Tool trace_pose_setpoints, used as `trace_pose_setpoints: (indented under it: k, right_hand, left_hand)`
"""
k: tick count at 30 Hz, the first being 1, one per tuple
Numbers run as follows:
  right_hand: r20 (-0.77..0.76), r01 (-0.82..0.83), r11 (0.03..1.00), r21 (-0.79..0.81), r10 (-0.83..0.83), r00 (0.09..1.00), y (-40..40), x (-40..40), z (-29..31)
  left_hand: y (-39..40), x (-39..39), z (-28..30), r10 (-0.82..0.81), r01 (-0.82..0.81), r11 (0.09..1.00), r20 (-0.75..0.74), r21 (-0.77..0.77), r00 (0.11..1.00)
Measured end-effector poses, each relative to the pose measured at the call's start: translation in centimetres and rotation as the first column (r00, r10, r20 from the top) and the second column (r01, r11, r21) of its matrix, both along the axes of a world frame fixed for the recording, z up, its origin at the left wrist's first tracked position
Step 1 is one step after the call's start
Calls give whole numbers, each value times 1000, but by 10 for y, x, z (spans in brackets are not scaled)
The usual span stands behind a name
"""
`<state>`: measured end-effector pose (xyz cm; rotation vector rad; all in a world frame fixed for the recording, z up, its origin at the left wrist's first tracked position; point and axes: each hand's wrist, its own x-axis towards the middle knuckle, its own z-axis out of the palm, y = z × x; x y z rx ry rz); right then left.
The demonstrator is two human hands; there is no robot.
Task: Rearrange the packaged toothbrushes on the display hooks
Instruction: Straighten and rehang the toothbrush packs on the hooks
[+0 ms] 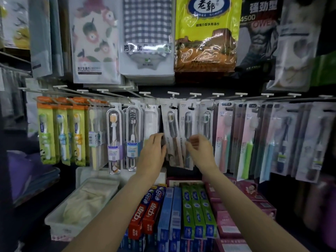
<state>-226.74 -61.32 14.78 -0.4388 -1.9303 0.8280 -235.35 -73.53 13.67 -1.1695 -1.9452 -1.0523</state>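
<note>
Toothpaste boxes [174, 213] lie nearest, at six o'clock below both forearms; above them the row of hooks [173, 93] carries the toothbrush packs, and the grey pack [171, 135] at centre hangs tilted – its hole looks barely seated, so a tug could slip it off, or knock its neighbour at three o'clock; left hand [151, 153] grips that pack's edge; right hand [199, 148] – fingers loosely curled – seems to pinch the next pack [188, 139], though I cannot tell for certain.
</note>
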Motion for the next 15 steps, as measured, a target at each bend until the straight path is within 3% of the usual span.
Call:
trace_pose_setpoints:
  k: [3,6,11,15]
  right_hand:
    - [-12,-8,999,32,9,1000,-2,-1,1]
    - [85,-74,997,35,71,994,-6,-11,-4]
    - [197,-207,962,-181,241,950,-4,-30,-15]
    - [76,-305,887,-346,351,933,-10,-39,-19]
  left_hand:
    - [12,4,0,0,3,999,67,-37,998]
    - [27,4,-4,-23,24,1000,220,-1,975]
    - [36,-3,-12,1,2,1000,348,-7,937]
    - [34,-6,-16,-23,38,999,388,-29,921]
